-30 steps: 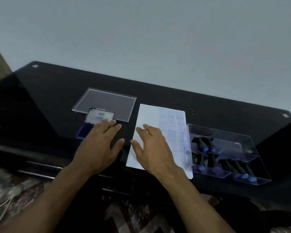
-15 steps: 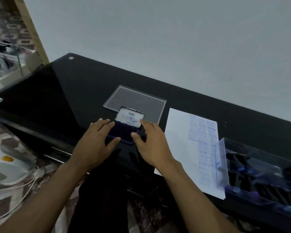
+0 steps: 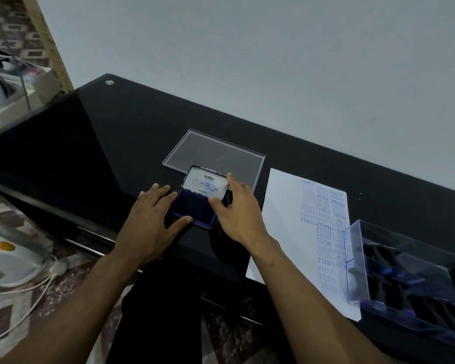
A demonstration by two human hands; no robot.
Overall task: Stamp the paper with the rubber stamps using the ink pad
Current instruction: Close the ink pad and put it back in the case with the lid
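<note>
I am pinching the raised lid (image 3: 205, 186) of the ink pad (image 3: 193, 209) with my right hand (image 3: 238, 210): index fingertip on the lid's far right corner, thumb at its near right edge. My left hand (image 3: 150, 221) is lying flat, fingers straight, touching the left side of the pad's blue base. The pad is sitting open on the black table (image 3: 121, 143), partly overlapping a clear plastic cover (image 3: 216, 151). The paper (image 3: 286, 222), already carrying blue stamp impressions, is lying just right of my right hand. A clear box (image 3: 357, 258) holding the rubber stamps (image 3: 394, 279) is resting on the paper's right edge.
</note>
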